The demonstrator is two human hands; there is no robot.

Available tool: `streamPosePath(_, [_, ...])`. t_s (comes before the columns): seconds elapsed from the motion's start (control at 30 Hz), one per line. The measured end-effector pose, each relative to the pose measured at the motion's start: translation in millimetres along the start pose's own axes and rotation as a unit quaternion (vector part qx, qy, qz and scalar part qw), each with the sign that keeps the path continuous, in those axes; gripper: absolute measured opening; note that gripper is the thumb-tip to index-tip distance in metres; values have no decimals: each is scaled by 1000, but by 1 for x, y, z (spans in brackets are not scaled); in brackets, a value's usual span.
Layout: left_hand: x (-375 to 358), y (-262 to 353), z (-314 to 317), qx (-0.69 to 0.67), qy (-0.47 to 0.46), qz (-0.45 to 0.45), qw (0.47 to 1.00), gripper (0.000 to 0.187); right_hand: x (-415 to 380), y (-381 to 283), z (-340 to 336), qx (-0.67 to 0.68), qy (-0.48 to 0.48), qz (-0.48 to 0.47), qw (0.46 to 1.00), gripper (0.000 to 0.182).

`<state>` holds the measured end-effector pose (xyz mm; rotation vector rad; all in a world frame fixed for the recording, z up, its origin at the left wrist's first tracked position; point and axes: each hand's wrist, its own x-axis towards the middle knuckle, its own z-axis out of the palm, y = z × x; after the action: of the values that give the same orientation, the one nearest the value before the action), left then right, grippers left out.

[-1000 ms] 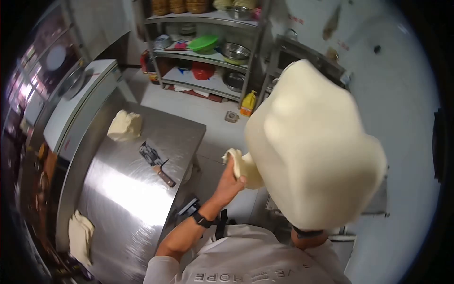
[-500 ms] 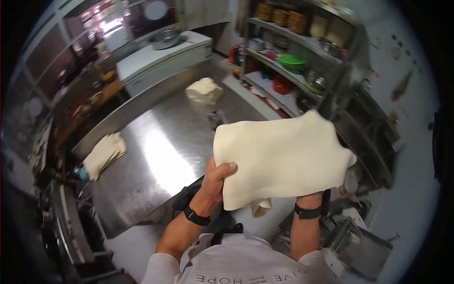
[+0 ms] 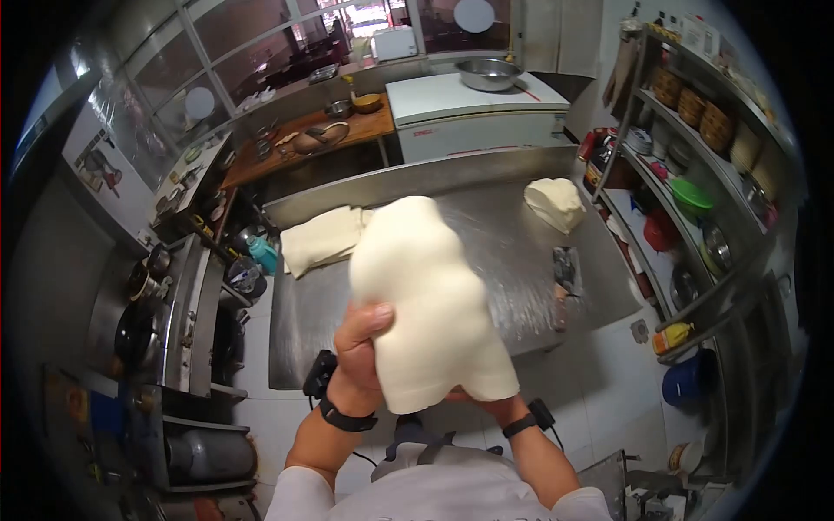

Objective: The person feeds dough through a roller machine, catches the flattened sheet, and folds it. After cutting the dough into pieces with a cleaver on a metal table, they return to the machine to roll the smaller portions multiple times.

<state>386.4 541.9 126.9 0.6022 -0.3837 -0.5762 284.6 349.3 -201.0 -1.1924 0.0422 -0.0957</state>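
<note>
The person stood at the near edge of a steel worktable (image 3: 321,304) and held a large sheet of dough (image 3: 426,304) up in the air above it. The left hand (image 3: 360,343) was clamped on the sheet's left edge, thumb over the front face and fingers behind. The right hand (image 3: 486,401) was almost wholly hidden beneath the sheet's lower edge; it appeared to support the dough from underneath, but how far its fingers were closed could not be told. The sheet hung upright and draped, clear of the table surface.

On the table, a folded dough piece (image 3: 323,239) lay near the far left corner, and a dough lump (image 3: 556,204) sat near the far right corner, well apart from each other. A scraper (image 3: 565,265) with a wooden handle lay near the table's right edge, just in front of the lump. A metal bowl (image 3: 488,74) stood on a white cabinet (image 3: 452,117) beyond the table. A shelf rack (image 3: 695,200) holding bowls and baskets stood to the right.
</note>
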Motion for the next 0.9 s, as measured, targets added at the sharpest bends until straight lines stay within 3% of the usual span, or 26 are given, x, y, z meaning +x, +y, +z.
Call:
streamPosePath(0.07, [8, 34, -44, -15, 35, -9, 999, 65, 47, -22, 56, 278, -21, 154, 948, 52])
streamPosePath(0.13, [21, 73, -92, 23, 66, 8, 997, 66, 94, -42, 105, 526, -29, 290, 799, 56])
streamPosePath(0.2, [35, 113, -147, 33, 94, 10, 995, 66, 138, -41, 127, 533, -38, 285, 795, 56])
streamPosePath(0.27, [47, 154, -200, 46, 88, 6, 995, 62, 195, -35, 130, 354, -36, 207, 911, 55])
streamPosePath(0.3, [52, 172, -227, 41, 94, 7, 995, 62, 228, -33, 131, 290, -53, 184, 938, 58])
streamPosePath(0.37, [64, 205, -283, 138, 124, -25, 982, 59, 290, -52, 136, 215, -23, 168, 962, 57])
streamPosePath(0.53, [105, 238, -396, 154, 164, -5, 974, 56, 414, -87, 162, -31, -15, 4, 999, 61])
streamPosePath(0.67, [131, 250, -457, 168, 198, -2, 966, 60, 468, -34, 164, -56, 19, -10, 998, 62])
streamPosePath(0.7, [131, 247, -502, 294, 219, -40, 930, 67, 470, -14, 162, -99, 121, 27, 987, 62])
streamPosePath(0.73, [125, 240, -537, 294, 220, -49, 929, 67, 468, 8, 158, -140, 221, 65, 963, 61])
streamPosePath(0.77, [118, 231, -567, 466, 371, -44, 802, 68, 461, 30, 140, -113, 242, 88, 960, 60])
streamPosePath(0.8, [117, 226, -582, 606, 494, -30, 623, 69, 445, 26, 134, -106, 239, 100, 960, 58])
streamPosePath(0.87, [110, 218, -578, 609, 464, -35, 643, 67, 402, 22, 112, -122, 238, 108, 957, 52])
streamPosePath(0.9, [107, 208, -572, 705, 394, 1, 590, 67, 380, 23, 99, -147, 239, 103, 954, 48])
